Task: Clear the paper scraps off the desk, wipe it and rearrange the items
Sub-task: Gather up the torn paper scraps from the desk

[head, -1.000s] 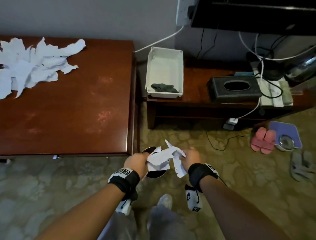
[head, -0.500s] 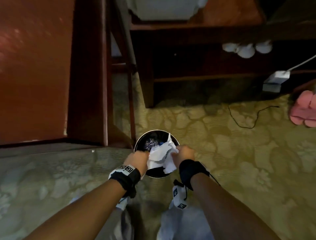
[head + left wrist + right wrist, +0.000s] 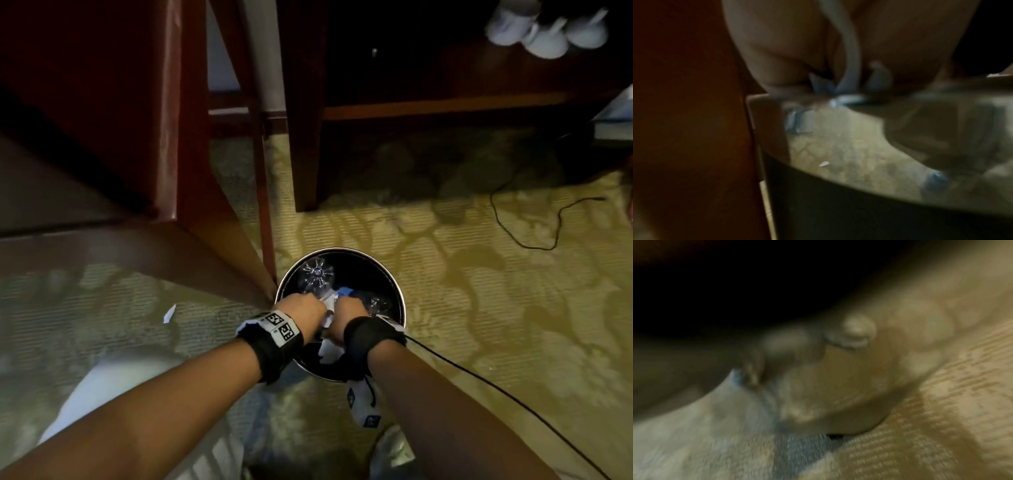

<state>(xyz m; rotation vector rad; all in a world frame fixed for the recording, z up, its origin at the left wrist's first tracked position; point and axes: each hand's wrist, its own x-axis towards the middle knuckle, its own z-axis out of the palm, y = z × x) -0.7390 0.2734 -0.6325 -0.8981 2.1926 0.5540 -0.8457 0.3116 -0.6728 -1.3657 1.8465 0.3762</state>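
A round black waste bin [image 3: 394,277] stands on the carpet beside the desk's leg [image 3: 205,212]. Both hands are pushed down into its mouth. My left hand [image 3: 303,317] and right hand [image 3: 349,317] clutch a wad of white paper scraps [image 3: 328,315] between them, and a torn edge of paper [image 3: 329,353] shows below the wrists. Clear plastic bottles [image 3: 317,272] lie inside the bin. One small white scrap [image 3: 169,312] lies on the carpet left of the bin. Both wrist views are blurred; the left wrist view shows the curled hand with pale paper [image 3: 851,53] in it.
The red-brown desk's side [image 3: 85,102] fills the upper left. A low dark table's leg [image 3: 305,137] stands behind the bin, with white cups [image 3: 544,31] under it. A thin black cable [image 3: 527,236] trails over the patterned carpet at the right.
My head has dipped from the desk top down to the floor. Both hands have lowered the wad of paper scraps from above the bin down into its mouth.
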